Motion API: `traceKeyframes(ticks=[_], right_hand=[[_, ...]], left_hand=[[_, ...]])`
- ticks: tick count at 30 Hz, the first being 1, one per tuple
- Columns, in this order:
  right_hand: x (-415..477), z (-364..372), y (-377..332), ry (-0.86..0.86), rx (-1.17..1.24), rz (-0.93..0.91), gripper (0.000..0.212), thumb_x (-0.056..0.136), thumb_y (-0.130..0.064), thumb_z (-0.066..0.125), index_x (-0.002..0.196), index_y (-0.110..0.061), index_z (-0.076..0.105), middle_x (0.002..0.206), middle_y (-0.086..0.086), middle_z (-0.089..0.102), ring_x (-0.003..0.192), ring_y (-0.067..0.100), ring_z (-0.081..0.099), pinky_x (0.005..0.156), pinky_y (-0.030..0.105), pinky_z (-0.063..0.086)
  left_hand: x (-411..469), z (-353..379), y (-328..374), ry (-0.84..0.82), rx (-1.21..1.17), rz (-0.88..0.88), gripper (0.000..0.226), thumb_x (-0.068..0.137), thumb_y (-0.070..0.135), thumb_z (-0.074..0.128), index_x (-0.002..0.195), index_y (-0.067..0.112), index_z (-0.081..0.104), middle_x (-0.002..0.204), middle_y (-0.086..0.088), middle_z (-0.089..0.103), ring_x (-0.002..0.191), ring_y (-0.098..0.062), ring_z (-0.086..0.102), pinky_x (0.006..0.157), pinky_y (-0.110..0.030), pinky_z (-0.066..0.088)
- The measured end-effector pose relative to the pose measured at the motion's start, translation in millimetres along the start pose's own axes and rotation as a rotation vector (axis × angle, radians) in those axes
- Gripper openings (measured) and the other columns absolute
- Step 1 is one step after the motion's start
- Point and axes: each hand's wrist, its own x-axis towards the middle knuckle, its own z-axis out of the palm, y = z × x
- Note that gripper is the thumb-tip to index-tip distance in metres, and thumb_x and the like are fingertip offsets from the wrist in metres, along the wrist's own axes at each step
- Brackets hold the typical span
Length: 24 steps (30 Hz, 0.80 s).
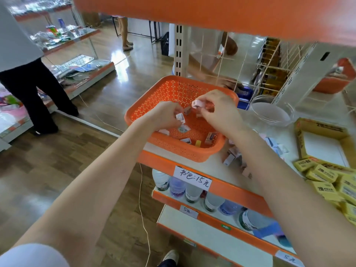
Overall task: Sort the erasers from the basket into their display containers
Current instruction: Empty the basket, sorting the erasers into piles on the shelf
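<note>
Currently, both hands are gathering small paper-sleeved erasers over the orange perforated plastic basket point(154, 105): left hand point(167, 114) gripping several, right hand point(213, 108) pinching a pink eraser point(198, 103), for sorting.

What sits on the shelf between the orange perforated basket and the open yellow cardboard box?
In the head view, a clear glass bowl stands between the orange perforated basket and the open yellow cardboard box, with loose small erasers nearer the front.

Both hands over orange basket point(154, 105) on shelf. Left hand point(166, 114) pinches a white eraser point(180, 118); right hand point(217, 110) pinches a pink eraser point(198, 103). More erasers loose in basket. Clear bowl point(269, 112) & open yellow box point(325, 143) to the right, yellow packs point(325, 176) near box.
</note>
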Motion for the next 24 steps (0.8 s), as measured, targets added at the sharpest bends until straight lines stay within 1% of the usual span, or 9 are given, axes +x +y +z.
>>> traceKeyframes(ticks=[2, 5, 8, 11, 15, 18, 20, 22, 24], right_hand=[[-9.2, -15.3, 2.4, 0.076, 0.019, 0.008, 0.020, 0.089, -0.017, 0.062, 0.107, -0.014, 0.067, 0.111, -0.003, 0.061, 0.099, 0.007, 0.052, 0.079, -0.004, 0.029], [-26.3, -43.4, 12.4, 0.143, 0.085, 0.058, 0.018, 0.088, -0.020, 0.064, 0.106, -0.014, 0.068, 0.104, -0.007, 0.064, 0.091, 0.004, 0.058, 0.082, 0.002, 0.042], [-42.1, -70.8, 33.6, 0.182, 0.101, 0.164, 0.021, 0.088, -0.027, 0.065, 0.106, -0.018, 0.069, 0.101, -0.006, 0.068, 0.090, 0.005, 0.063, 0.080, 0.006, 0.045], [-63.5, -90.2, 53.7, 0.158, 0.079, 0.272, 0.019, 0.089, -0.028, 0.064, 0.105, -0.020, 0.068, 0.098, -0.009, 0.066, 0.088, 0.004, 0.062, 0.079, 0.012, 0.046], [-97.3, -97.3, 74.7, 0.065, -0.124, 0.325, 0.028, 0.086, -0.018, 0.067, 0.113, -0.015, 0.066, 0.100, -0.004, 0.065, 0.081, 0.004, 0.052, 0.073, 0.012, 0.036], [-115.4, -96.1, 85.4, 0.006, -0.080, 0.380, 0.024, 0.083, -0.022, 0.070, 0.105, -0.012, 0.069, 0.098, 0.001, 0.068, 0.078, 0.011, 0.057, 0.069, 0.017, 0.041], [-122.7, -92.1, 91.1, -0.044, -0.046, 0.403, 0.021, 0.083, -0.024, 0.070, 0.101, -0.014, 0.069, 0.094, 0.001, 0.069, 0.077, 0.012, 0.059, 0.068, 0.017, 0.046], [-126.4, -88.2, 93.2, -0.094, -0.036, 0.394, 0.023, 0.083, -0.021, 0.069, 0.106, -0.021, 0.069, 0.090, -0.003, 0.067, 0.075, 0.006, 0.056, 0.063, 0.008, 0.041], [-126.1, -88.2, 93.9, -0.103, 0.005, 0.393, 0.025, 0.084, -0.019, 0.068, 0.108, -0.023, 0.069, 0.089, -0.005, 0.066, 0.077, 0.005, 0.058, 0.066, 0.009, 0.043]], left_hand=[[-5.9, -2.3, 8.6, 0.030, -0.096, 0.032, 0.041, 0.085, 0.017, 0.066, 0.126, 0.017, 0.060, 0.100, 0.001, 0.064, 0.080, -0.011, 0.057, 0.070, -0.013, 0.041], [-11.3, -3.1, 32.0, 0.146, -0.183, 0.120, 0.041, 0.083, 0.015, 0.066, 0.123, 0.017, 0.062, 0.095, 0.008, 0.059, 0.071, -0.001, 0.053, 0.060, -0.002, 0.037], [-8.7, 1.2, 64.7, 0.270, -0.269, 0.201, 0.041, 0.080, 0.014, 0.068, 0.121, 0.016, 0.064, 0.103, 0.005, 0.060, 0.089, -0.011, 0.057, 0.075, -0.012, 0.039], [-4.7, 9.9, 97.7, 0.321, -0.256, 0.354, 0.033, 0.078, 0.020, 0.070, 0.111, 0.017, 0.068, 0.106, -0.001, 0.066, 0.094, -0.017, 0.060, 0.083, -0.024, 0.045], [7.5, 26.3, 132.8, 0.179, -0.003, 0.538, 0.041, 0.079, 0.022, 0.070, 0.119, 0.012, 0.064, 0.113, -0.004, 0.065, 0.102, -0.017, 0.057, 0.083, -0.016, 0.037], [16.4, 39.8, 145.7, 0.060, 0.198, 0.552, 0.048, 0.080, 0.020, 0.068, 0.127, 0.020, 0.059, 0.121, 0.001, 0.063, 0.108, -0.017, 0.057, 0.093, -0.032, 0.047], [19.5, 46.1, 148.5, 0.008, 0.229, 0.528, 0.048, 0.079, 0.018, 0.069, 0.126, 0.023, 0.058, 0.120, 0.004, 0.063, 0.107, -0.018, 0.058, 0.089, -0.037, 0.050], [19.6, 49.8, 148.1, -0.044, 0.227, 0.529, 0.047, 0.077, 0.017, 0.071, 0.123, 0.023, 0.060, 0.118, 0.005, 0.062, 0.106, -0.016, 0.058, 0.088, -0.035, 0.050], [20.6, 52.3, 145.5, -0.064, 0.224, 0.546, 0.046, 0.075, 0.018, 0.073, 0.119, 0.022, 0.061, 0.118, 0.006, 0.061, 0.107, -0.015, 0.057, 0.088, -0.032, 0.048]])
